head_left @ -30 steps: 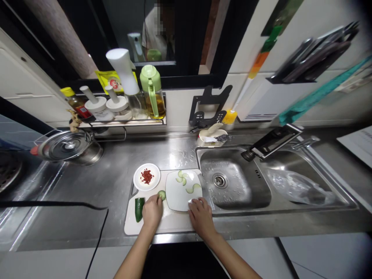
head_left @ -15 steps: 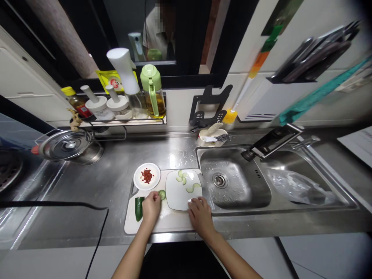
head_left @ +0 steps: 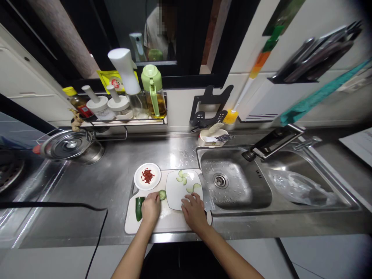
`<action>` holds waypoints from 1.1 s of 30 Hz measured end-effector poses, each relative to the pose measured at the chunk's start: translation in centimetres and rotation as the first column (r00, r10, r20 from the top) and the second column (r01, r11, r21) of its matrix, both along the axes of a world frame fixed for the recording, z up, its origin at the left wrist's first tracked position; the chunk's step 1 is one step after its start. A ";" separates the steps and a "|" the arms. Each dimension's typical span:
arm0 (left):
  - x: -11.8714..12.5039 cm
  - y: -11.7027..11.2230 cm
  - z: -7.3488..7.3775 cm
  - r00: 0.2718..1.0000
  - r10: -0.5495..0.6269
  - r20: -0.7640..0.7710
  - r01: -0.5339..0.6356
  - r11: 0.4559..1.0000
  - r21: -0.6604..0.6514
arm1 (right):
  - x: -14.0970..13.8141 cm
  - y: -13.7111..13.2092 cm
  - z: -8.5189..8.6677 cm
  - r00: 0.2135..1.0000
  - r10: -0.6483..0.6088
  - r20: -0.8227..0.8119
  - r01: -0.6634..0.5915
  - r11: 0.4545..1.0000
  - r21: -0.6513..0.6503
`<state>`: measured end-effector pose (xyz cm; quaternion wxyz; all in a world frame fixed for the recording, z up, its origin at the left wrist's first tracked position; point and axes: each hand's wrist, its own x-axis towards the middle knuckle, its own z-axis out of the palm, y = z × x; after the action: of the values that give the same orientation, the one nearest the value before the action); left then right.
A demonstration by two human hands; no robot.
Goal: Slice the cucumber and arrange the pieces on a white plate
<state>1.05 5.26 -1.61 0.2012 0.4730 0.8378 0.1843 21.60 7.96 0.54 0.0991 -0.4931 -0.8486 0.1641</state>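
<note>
My left hand (head_left: 150,208) is closed on a cucumber piece (head_left: 162,195) whose pale cut end points right, on the white cutting board (head_left: 171,223). A darker green cucumber chunk (head_left: 139,208) lies just left of that hand. My right hand (head_left: 193,212) rests with loosely spread fingers on the near edge of the square white plate (head_left: 177,195), which carries a few cucumber slices (head_left: 181,178). Nothing shows in the right hand. Behind my left hand stands a small round plate (head_left: 138,182) with chopped red chilli (head_left: 147,175).
A flat grey blade-like thing (head_left: 207,197) lies at the board's right edge beside the steel sink (head_left: 232,190). A plastic bag (head_left: 299,188) lies in the right basin under the tap (head_left: 273,141). A lidded pot (head_left: 69,145) and a rack of bottles (head_left: 122,106) stand at the back left.
My right hand has moved left from the board's right corner onto the near edge of the square plate, uncovering the grey blade. My left hand has edged slightly up with the cucumber piece.
</note>
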 end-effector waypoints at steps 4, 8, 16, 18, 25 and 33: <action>-0.1 0.0 -0.1 1.000 0.012 0.027 -0.014 0.999 0.050 | -0.5 0.1 0.2 1.000 0.017 -0.013 -0.017 1.000 -0.012; -0.2 0.1 0.2 0.997 0.025 0.076 -0.031 0.996 0.078 | -1.0 0.3 0.8 1.000 0.014 -0.025 -0.015 0.999 -0.042; -0.5 0.3 0.4 0.984 0.071 0.166 -0.078 0.996 0.033 | -1.9 0.6 1.1 0.998 0.019 -0.052 -0.023 0.997 -0.074; -0.5 0.5 0.5 0.983 0.075 0.168 -0.076 0.997 0.000 | -2.1 0.7 1.1 0.998 0.023 -0.051 -0.027 0.997 -0.070; -0.7 0.6 1.5 0.975 0.096 0.202 -0.090 0.995 -0.041 | -2.3 1.0 1.2 0.997 0.015 -0.080 -0.022 0.996 -0.090; -2.1 0.7 2.2 0.908 -0.005 0.418 -0.029 0.997 0.075 | -3.9 2.8 0.8 0.953 0.005 -0.303 -0.058 0.984 -0.167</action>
<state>-1.06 5.97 0.64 0.3558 0.4250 0.7702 0.3155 17.74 10.74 1.38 0.1811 -0.4555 -0.8138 0.3123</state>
